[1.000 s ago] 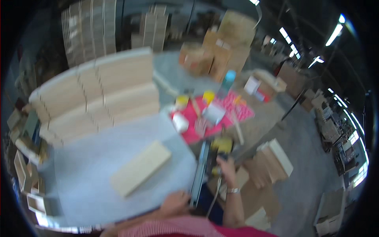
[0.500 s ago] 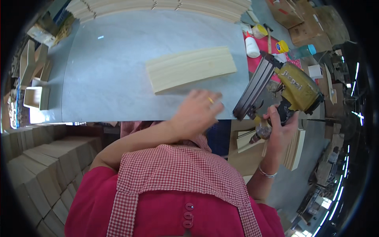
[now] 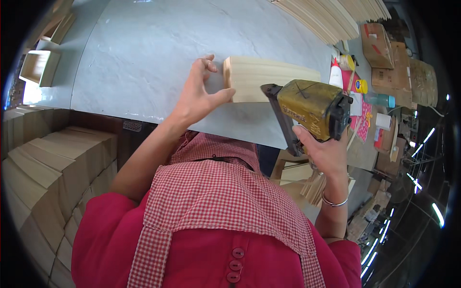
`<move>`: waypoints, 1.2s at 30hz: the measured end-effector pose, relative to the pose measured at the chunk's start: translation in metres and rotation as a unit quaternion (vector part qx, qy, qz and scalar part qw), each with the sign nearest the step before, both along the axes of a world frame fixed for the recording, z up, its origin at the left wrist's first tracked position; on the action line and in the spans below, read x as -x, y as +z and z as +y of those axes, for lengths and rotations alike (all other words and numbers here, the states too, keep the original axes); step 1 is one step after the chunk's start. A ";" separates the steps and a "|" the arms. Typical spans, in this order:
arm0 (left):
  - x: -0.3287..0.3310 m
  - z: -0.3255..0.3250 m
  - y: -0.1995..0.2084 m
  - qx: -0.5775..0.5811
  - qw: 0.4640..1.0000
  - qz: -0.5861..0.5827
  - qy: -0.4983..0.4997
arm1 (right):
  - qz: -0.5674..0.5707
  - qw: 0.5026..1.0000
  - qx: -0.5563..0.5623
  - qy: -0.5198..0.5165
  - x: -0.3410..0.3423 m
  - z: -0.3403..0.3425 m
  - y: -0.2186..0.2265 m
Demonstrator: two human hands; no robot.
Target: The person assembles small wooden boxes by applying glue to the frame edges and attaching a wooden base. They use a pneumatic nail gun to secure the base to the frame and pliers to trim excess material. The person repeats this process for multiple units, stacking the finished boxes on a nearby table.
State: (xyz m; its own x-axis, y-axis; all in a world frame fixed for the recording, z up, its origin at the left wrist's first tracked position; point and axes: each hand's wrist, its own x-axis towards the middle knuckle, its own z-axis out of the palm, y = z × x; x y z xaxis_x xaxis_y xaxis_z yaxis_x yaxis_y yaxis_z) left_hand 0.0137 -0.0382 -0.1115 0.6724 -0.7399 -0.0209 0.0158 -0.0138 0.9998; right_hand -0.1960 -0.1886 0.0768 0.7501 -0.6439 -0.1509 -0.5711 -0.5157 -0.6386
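A pale wooden piece (image 3: 273,79) lies on the grey tabletop (image 3: 144,62), its left end facing my left hand (image 3: 199,93). The fingers of that hand are apart and curved. Its thumb reaches the wood's near left corner; whether it presses there I cannot tell. My right hand (image 3: 326,151) is wrapped round the handle of a yellow and black nail gun (image 3: 307,108), tilted over the table's front edge. The gun's upper end is beside the near edge of the wood and covers part of its right side.
Thin wooden strips (image 3: 321,19) are stacked at the far right. Beside them sit a white glue bottle (image 3: 335,74), a yellow-lidded jar (image 3: 361,86) and cardboard boxes (image 3: 377,45). An open wooden box (image 3: 41,67) stands at left; stacked wooden blocks (image 3: 48,177) fill the lower left.
My left hand has moved left, off the front of the wood to its left end. The nail gun has swung round and tipped toward the wood. The view has turned too.
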 end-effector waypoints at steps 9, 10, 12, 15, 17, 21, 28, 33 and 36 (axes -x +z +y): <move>0.004 -0.004 0.006 -0.069 0.995 -0.077 0.012 | 0.047 0.998 -0.020 0.045 -0.052 0.006 0.000; 0.005 -0.004 0.004 -0.068 0.994 -0.085 0.014 | 0.057 0.997 -0.014 0.051 -0.055 0.006 0.001; 0.005 -0.004 0.003 -0.066 0.993 -0.092 0.017 | 0.084 0.995 -0.015 0.052 -0.061 0.006 0.003; 0.005 -0.004 0.004 -0.067 0.994 -0.088 0.016 | 0.102 0.993 -0.016 0.053 -0.064 0.006 0.003; 0.005 -0.003 0.005 -0.069 0.994 -0.085 0.014 | 0.106 0.993 -0.030 0.041 -0.066 0.006 0.002; 0.005 -0.004 0.007 -0.071 0.994 -0.079 0.014 | 0.116 0.991 -0.061 0.017 -0.069 0.006 0.004; 0.006 -0.005 0.006 -0.072 0.993 -0.088 0.027 | 0.152 0.986 -0.048 0.041 -0.077 0.003 0.010; -0.001 -0.007 0.014 -0.083 0.995 -0.023 0.041 | 0.124 0.991 -0.049 0.021 -0.085 -0.003 0.012; -0.003 -0.017 0.014 -0.096 0.992 -0.054 0.063 | 0.106 0.994 -0.037 0.010 -0.093 -0.016 0.008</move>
State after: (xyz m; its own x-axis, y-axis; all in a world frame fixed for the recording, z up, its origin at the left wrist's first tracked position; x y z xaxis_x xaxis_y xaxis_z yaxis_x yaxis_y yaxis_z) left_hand 0.0172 -0.0554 -0.0978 0.7659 -0.6384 -0.0763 -0.0778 -0.2097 0.9747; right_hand -0.1028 -0.2045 0.0851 0.7091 -0.6100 -0.3537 -0.6868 -0.4840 -0.5422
